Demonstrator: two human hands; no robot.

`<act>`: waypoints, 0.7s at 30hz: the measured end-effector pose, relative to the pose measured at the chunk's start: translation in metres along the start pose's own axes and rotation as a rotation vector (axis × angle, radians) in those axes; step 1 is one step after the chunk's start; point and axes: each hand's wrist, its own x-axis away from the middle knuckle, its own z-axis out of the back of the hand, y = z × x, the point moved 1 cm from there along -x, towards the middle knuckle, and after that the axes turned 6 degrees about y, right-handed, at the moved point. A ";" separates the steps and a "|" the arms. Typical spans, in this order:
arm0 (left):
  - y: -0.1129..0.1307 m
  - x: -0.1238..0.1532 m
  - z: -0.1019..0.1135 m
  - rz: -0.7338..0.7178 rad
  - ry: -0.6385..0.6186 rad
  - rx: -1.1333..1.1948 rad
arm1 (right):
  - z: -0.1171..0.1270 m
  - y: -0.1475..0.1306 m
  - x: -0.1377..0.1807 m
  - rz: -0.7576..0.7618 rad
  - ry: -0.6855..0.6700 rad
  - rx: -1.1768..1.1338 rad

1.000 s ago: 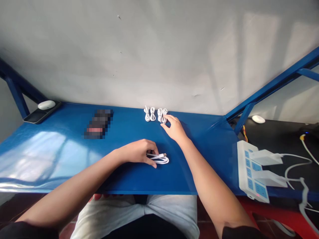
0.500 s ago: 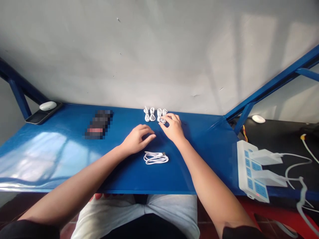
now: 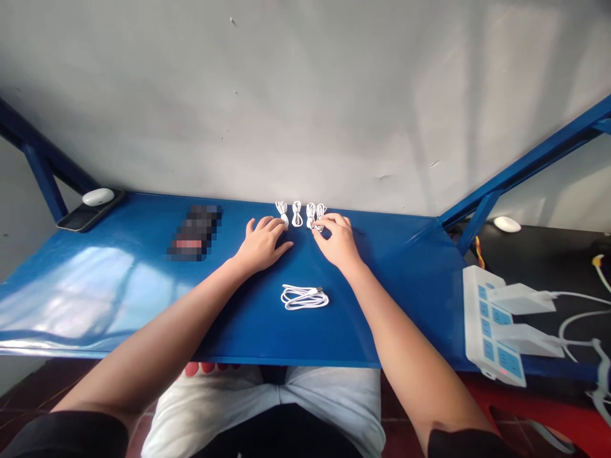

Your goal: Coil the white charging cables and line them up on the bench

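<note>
Several coiled white cables lie in a row along the back of the blue table, by the wall. My left hand (image 3: 261, 245) has its fingers spread, and its fingertips reach the lower end of the leftmost coiled cable (image 3: 281, 210). Beside that lies a second coiled cable (image 3: 296, 214), untouched. My right hand (image 3: 338, 240) has its thumb and forefinger closed around the lower end of the right-hand pair, at the rightmost coiled cable (image 3: 321, 209); its fingers partly cover that cable. Nearer to me, between my forearms, lies a looser white cable (image 3: 305, 298) with a metal plug end.
A pixelated dark object (image 3: 195, 234) lies left of my hands. At the far left, a white rounded object (image 3: 98, 196) rests on a dark tray (image 3: 79, 219). A white power strip (image 3: 494, 327) with chargers stands at the right edge, near a blue frame bar (image 3: 482, 219).
My left hand has moved back to the leftmost coiled cable, which now looks tilted. My right hand stays at the right-hand pair. The whole view has shifted slightly.
</note>
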 end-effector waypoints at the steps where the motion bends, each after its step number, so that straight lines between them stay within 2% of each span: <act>1: 0.000 0.000 0.000 0.004 0.010 -0.002 | 0.000 0.000 0.000 -0.004 0.005 -0.002; 7: 0.000 0.000 -0.005 0.019 0.006 -0.097 | 0.002 0.001 0.000 -0.008 0.039 -0.003; 14: -0.009 -0.005 -0.001 0.199 0.112 -0.056 | 0.003 0.003 -0.001 -0.015 0.046 -0.021; 17: -0.015 -0.007 0.002 0.252 0.120 -0.050 | 0.005 0.002 -0.001 -0.021 0.050 -0.027; 21: -0.019 -0.010 0.000 0.275 0.194 0.024 | 0.005 0.000 -0.001 -0.031 0.042 -0.036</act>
